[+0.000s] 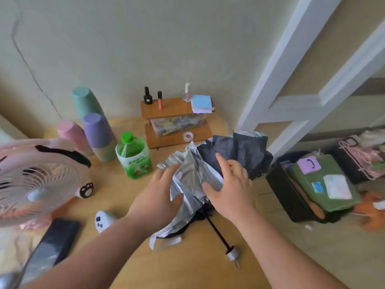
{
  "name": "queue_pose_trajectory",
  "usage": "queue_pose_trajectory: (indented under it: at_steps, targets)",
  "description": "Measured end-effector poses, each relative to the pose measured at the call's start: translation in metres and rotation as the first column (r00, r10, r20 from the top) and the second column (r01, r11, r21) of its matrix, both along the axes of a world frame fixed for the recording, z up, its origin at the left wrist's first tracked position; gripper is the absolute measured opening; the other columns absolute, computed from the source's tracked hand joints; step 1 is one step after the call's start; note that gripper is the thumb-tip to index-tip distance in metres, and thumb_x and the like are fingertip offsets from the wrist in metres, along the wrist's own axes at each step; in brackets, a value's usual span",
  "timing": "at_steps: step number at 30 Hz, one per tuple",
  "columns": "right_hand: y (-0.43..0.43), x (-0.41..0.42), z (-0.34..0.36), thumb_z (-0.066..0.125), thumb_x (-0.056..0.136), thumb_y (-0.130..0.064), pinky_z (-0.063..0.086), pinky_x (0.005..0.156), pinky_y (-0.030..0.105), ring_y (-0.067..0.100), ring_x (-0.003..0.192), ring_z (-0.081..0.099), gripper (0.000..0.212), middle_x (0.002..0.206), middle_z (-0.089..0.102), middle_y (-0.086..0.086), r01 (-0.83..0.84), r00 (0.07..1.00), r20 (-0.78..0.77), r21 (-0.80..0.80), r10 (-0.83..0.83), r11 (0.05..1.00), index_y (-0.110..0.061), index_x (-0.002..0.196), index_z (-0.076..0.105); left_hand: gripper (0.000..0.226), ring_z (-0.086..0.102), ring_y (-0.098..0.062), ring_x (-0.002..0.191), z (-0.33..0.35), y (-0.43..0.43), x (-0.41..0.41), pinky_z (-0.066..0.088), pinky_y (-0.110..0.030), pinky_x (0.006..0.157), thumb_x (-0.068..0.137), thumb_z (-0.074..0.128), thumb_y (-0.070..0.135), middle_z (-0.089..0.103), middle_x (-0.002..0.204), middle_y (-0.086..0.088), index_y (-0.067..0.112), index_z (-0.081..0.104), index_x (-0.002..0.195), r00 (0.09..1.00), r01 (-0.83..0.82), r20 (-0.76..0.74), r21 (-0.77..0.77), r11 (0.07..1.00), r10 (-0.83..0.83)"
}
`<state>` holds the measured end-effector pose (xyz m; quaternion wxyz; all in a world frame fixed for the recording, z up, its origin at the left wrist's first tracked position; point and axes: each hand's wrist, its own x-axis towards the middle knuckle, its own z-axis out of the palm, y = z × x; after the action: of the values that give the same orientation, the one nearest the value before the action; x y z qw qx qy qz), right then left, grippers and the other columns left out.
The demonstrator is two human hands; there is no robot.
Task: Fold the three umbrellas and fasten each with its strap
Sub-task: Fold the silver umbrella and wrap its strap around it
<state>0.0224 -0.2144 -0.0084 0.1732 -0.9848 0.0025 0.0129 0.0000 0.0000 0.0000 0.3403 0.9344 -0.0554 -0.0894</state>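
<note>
Hands on the loose umbrella [191, 172], mid-table.

We see the umbrella lying unfolded-limp on the wooden table [187, 272], its silver and dark canopy crumpled. The black shaft [217, 229] runs toward us and ends in a pale handle [231, 255]. A white strap [166, 241] lies unfastened at the canopy's near edge. The left hand [158, 192] rests on the silver cloth with fingers straight and gripping nothing. The right hand [233, 188] is likewise spread flat, thumb against the silver cloth, fingers reaching over the dark cloth. We note a green bottle [134, 159] just left of the canopy, a pink fan [35, 180] at far left, and a small wooden shelf [166, 110] behind, against the wall.
</note>
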Motion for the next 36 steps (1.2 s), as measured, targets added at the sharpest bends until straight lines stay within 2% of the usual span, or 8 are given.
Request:
queue_pose_trajectory:
  at_steps: [6, 9, 14, 20, 25, 30, 33, 36]
  targets:
    - [-0.026, 0.035, -0.068, 0.046, 0.088, -0.077, 0.047, 0.093, 0.042, 0.024, 0.129, 0.040, 0.068, 0.135, 0.044, -0.002, 0.038, 0.953, -0.300, -0.031, -0.045, 0.999, -0.037, 0.142, 0.039, 0.066, 0.059, -0.004, 0.101, -0.059, -0.033, 0.021, 0.052, -0.030, 0.084, 0.096, 0.060, 0.039, 0.036, 0.137, 0.018, 0.045, 0.025, 0.151, 0.998, -0.044, -0.039, -0.023, 0.999, 0.043]
    - [-0.032, 0.040, -0.092, 0.055, 0.085, -0.072, 0.045, 0.081, 0.039, 0.023, 0.115, 0.043, 0.055, 0.115, 0.042, -0.004, 0.092, 0.971, -0.219, -0.040, -0.099, 0.995, -0.033, 0.122, 0.047, 0.061, 0.059, 0.000, 0.098, -0.094, -0.034, 0.020, 0.049, -0.023, 0.079, 0.093, 0.061, 0.039, 0.039, 0.132, 0.020, 0.047, 0.032, 0.146, 0.996, -0.077, -0.055, -0.043, 0.996, 0.075]
    - [-0.037, 0.042, -0.111, 0.063, 0.088, -0.061, 0.041, 0.075, 0.036, 0.027, 0.107, 0.049, 0.054, 0.109, 0.043, -0.001, 0.110, 0.984, -0.141, -0.006, -0.109, 0.994, -0.031, 0.128, 0.043, 0.063, 0.058, -0.002, 0.090, -0.124, -0.035, 0.015, 0.053, -0.026, 0.079, 0.092, 0.063, 0.041, 0.035, 0.119, 0.027, 0.048, 0.032, 0.146, 0.998, -0.061, -0.005, -0.077, 0.995, 0.061]
    - [-0.048, 0.026, -0.105, 0.072, 0.084, -0.055, 0.049, 0.076, 0.027, 0.007, 0.094, 0.056, 0.046, 0.104, 0.048, -0.013, 0.030, 0.996, -0.087, 0.108, -0.021, 0.994, -0.044, 0.122, 0.048, 0.078, 0.053, 0.002, 0.107, -0.147, -0.031, 0.003, 0.046, -0.017, 0.085, 0.090, 0.057, 0.054, 0.019, 0.139, 0.031, 0.057, 0.004, 0.146, 0.982, 0.035, 0.186, -0.064, 0.997, -0.023]
    - [-0.069, -0.003, -0.101, 0.074, 0.086, -0.051, 0.046, 0.058, 0.020, 0.003, 0.062, 0.060, 0.028, 0.079, 0.068, -0.002, 0.090, 0.954, -0.280, -0.076, -0.108, 0.993, -0.034, 0.097, 0.054, 0.081, 0.044, -0.002, 0.131, -0.174, -0.025, -0.018, 0.038, -0.017, 0.094, 0.094, 0.051, 0.055, 0.009, 0.150, 0.027, 0.054, -0.013, 0.144, 0.930, 0.122, 0.337, 0.090, 0.988, -0.146]
    - [-0.069, -0.015, -0.117, 0.075, 0.085, -0.055, 0.044, 0.055, 0.018, -0.003, 0.055, 0.060, 0.035, 0.070, 0.071, -0.007, 0.002, 0.972, -0.236, -0.010, -0.004, 1.000, -0.030, 0.102, 0.057, 0.062, 0.047, -0.008, 0.130, -0.189, -0.019, -0.036, 0.041, -0.024, 0.098, 0.097, 0.051, 0.049, 0.026, 0.145, 0.025, 0.047, 0.014, 0.147, 0.882, 0.183, 0.400, 0.194, 0.964, -0.248]
    - [-0.062, -0.033, -0.121, 0.075, 0.090, -0.042, 0.057, 0.074, 0.036, 0.018, 0.077, 0.071, 0.043, 0.089, 0.075, 0.003, -0.002, 0.987, -0.163, 0.074, 0.014, 0.997, -0.028, 0.122, 0.049, 0.042, 0.054, -0.007, 0.116, -0.188, -0.019, -0.050, 0.044, -0.024, 0.092, 0.093, 0.059, 0.047, 0.044, 0.127, 0.022, 0.041, 0.047, 0.133, 0.895, 0.175, 0.400, 0.095, 0.980, -0.199]
    - [-0.058, -0.050, -0.131, 0.073, 0.092, -0.035, 0.053, 0.076, 0.036, 0.020, 0.080, 0.066, 0.063, 0.096, 0.071, 0.006, 0.008, 0.991, -0.135, 0.063, 0.000, 0.998, -0.023, 0.143, 0.038, 0.033, 0.054, -0.005, 0.108, -0.181, -0.022, -0.075, 0.042, -0.022, 0.087, 0.092, 0.064, 0.043, 0.046, 0.116, 0.021, 0.038, 0.055, 0.123, 0.904, 0.128, 0.414, -0.017, 0.992, -0.109]
